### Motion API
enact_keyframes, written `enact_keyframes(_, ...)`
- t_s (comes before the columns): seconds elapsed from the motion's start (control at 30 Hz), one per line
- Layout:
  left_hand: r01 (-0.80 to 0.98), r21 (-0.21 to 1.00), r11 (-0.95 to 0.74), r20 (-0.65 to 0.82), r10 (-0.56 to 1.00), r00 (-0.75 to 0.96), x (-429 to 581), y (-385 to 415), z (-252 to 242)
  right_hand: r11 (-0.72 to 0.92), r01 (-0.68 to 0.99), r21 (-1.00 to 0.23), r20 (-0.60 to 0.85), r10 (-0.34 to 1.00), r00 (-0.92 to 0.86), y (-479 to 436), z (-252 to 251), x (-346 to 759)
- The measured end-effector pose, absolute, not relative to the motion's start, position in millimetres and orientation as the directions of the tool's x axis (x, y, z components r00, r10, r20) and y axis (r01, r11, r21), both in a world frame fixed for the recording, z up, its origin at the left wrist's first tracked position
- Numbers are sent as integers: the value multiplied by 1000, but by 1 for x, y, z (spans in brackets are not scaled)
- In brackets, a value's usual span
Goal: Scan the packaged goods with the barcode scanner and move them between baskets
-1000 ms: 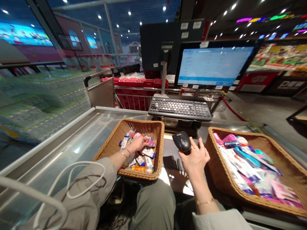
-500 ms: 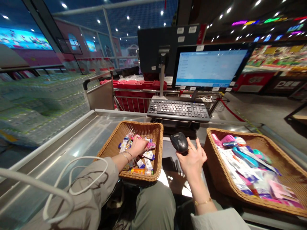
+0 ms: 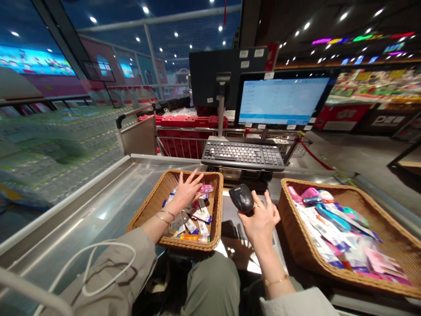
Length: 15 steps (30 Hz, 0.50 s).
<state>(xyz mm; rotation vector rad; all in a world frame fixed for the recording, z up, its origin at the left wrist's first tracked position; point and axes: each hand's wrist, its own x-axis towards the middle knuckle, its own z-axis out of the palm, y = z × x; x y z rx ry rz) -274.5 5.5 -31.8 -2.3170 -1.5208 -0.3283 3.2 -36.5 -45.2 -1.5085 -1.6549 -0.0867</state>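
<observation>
My left hand (image 3: 188,192), fingers spread, is over the left wicker basket (image 3: 217,210) and holds nothing that I can see. Below it lie several small packets with white and blue labels (image 3: 201,214), a pink item (image 3: 206,188) and an orange tube (image 3: 190,238). My right hand (image 3: 261,215) grips a black barcode scanner (image 3: 241,198) between the two baskets, some of its fingers stretched out. The scanner's handle is mostly hidden by the hand. To the right stands a second wicker basket (image 3: 292,237) filled with packaged goods, among them a blue item (image 3: 333,217).
Behind the baskets a black keyboard (image 3: 243,153) sits below a lit monitor (image 3: 283,101). The metal counter (image 3: 112,197) has a raised edge on the left. A white cable (image 3: 108,245) loops over my left sleeve. A metal cart (image 3: 180,142) stands beyond the counter.
My left hand has risen from among the packets and its fingers have spread. The scanner in my right hand has shifted slightly left. The view has tilted up a little.
</observation>
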Motion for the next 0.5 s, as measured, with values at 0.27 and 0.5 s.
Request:
enact_keyframes(0.27, 909, -184, -374, 459, 785, 416, -263, 2, -10, 291, 845, -449, 652, 753, 87, -38, -44, 1)
enact_keyframes(0.5, 942, -123, -312, 544, 773, 327, -247, 2, 4, 305, 854, -422, 667, 742, 65, -41, -40, -1)
